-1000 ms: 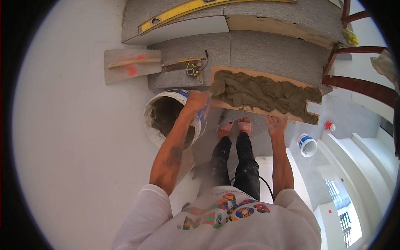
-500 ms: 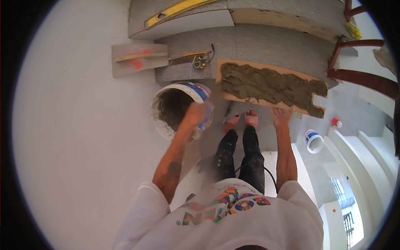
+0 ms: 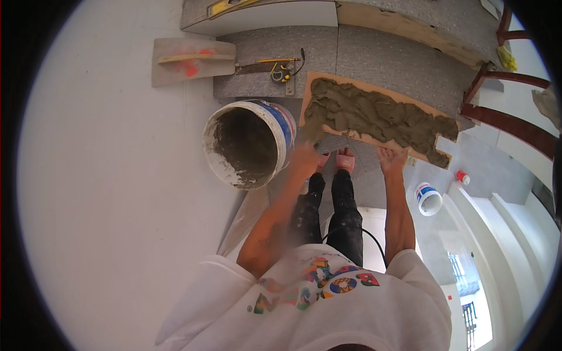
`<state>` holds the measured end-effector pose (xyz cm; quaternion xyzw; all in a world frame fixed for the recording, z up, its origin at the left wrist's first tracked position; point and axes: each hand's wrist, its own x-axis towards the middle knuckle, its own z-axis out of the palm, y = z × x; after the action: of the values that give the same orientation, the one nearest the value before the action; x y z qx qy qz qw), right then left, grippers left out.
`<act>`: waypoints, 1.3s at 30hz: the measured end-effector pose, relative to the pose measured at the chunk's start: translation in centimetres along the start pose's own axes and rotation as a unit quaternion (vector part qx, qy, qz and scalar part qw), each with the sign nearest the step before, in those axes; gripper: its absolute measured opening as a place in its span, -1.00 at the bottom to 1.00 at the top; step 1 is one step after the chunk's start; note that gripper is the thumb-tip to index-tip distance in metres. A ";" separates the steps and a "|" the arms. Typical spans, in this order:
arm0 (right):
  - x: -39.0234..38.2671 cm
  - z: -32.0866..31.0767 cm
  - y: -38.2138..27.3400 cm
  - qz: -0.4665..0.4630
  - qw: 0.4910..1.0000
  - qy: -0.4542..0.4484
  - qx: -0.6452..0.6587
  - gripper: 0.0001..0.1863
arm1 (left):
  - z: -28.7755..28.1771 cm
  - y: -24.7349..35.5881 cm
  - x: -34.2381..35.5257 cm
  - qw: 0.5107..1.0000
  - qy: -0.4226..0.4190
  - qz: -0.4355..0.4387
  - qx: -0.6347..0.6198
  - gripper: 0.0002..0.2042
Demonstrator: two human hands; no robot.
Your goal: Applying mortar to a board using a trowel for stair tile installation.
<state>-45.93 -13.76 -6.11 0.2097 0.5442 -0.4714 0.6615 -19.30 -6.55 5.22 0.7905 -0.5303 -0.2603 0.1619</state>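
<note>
My left hand is closed around a trowel, blurred by motion, its blade at the near left corner of a long tile. This tile has an orange-tan back, a notch at its right end and a thick, ridged layer of grey-brown mortar over most of it. Under its near edge, toward the right, the fingers of my right hand grip and support it. A white-and-blue bucket with mortar inside stands just left of my left hand. The trowel's handle is hidden in my hand.
On the grey stair tread lie a pencil and a tape measure. A flat float with a long handle overhangs its left end. A yellow level rests one step higher. Dark red railing and a small bucket are right.
My left hand has moved right with the trowel, from in front of the bucket to the tile's left end. The right hand keeps its hold. The whole view has shifted slightly.
</note>
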 end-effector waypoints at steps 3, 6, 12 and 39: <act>-0.3 0.7 0.6 -0.002 1.000 0.019 -0.004 0.02 | -0.9 -3.2 -1.5 0.996 -0.038 0.053 0.067 -0.62; -0.6 1.0 0.8 -0.005 1.000 0.019 0.002 -0.01 | -1.1 -4.3 -1.9 0.990 -0.067 -0.050 -0.112 -0.63; 0.2 -0.2 0.6 -0.008 1.000 0.005 -0.006 -0.02 | -2.5 3.0 1.6 0.677 -0.110 -0.478 -0.550 -0.71; 5.5 -9.4 -2.3 -0.314 0.713 -0.096 -0.620 -0.74 | -11.7 -12.2 -7.6 0.923 -0.111 -0.350 -0.114 -0.75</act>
<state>-53.00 -9.56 -13.59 -0.4766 0.6826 -0.2265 0.5055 -5.58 4.93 10.02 0.8679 -0.2010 -0.4454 0.0895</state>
